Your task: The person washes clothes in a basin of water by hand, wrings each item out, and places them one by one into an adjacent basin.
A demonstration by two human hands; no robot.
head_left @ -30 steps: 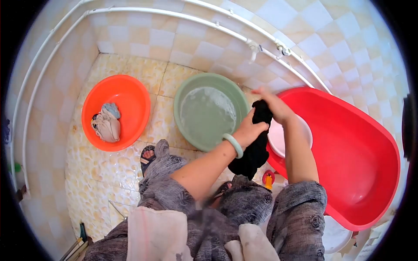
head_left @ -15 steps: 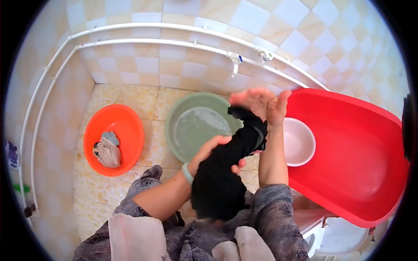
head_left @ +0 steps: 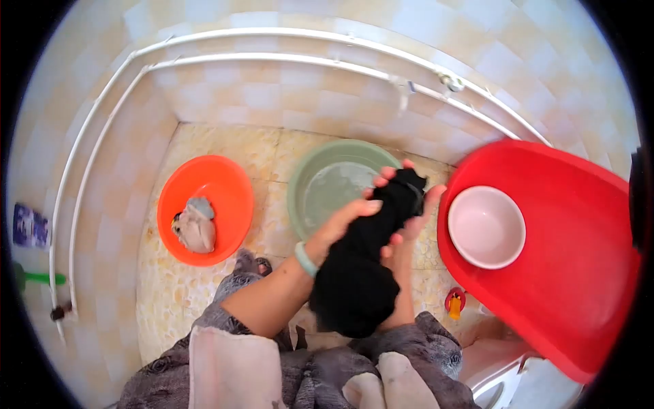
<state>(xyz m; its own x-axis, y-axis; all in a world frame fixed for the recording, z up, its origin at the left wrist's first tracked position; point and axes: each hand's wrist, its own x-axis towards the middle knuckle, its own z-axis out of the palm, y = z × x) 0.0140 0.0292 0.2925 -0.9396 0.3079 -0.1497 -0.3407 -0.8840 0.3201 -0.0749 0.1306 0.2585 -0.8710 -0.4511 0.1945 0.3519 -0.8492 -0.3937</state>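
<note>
A bunched black cloth (head_left: pixel 357 279) stretches between my hands, its thick lower end hanging toward my lap; what kind of garment it is cannot be made out. My left hand (head_left: pixel 347 221), with a pale band on the wrist, is wrapped around its middle, fingertips showing on the far side. Around the upper end, my right hand (head_left: pixel 417 221) cups the cloth from behind, thumb on the right and fingertips on the left. Just behind the cloth, a green basin (head_left: pixel 300 211) holds cloudy water and is partly covered by my hands.
At left, an orange basin (head_left: pixel 235 235) holds wet light-coloured cloths (head_left: pixel 196 228). A large red tub (head_left: pixel 572 252) at right carries a pink bowl (head_left: pixel 487 228). White pipes (head_left: pixel 272 58) with taps line the tiled wall. A small red-and-yellow object (head_left: pixel 455 305) lies on the floor.
My right hand, spread out beside the cloth's upper end before, has closed around that end. The view has shifted, so the basins sit farther right, and the pink bowl shows fully.
</note>
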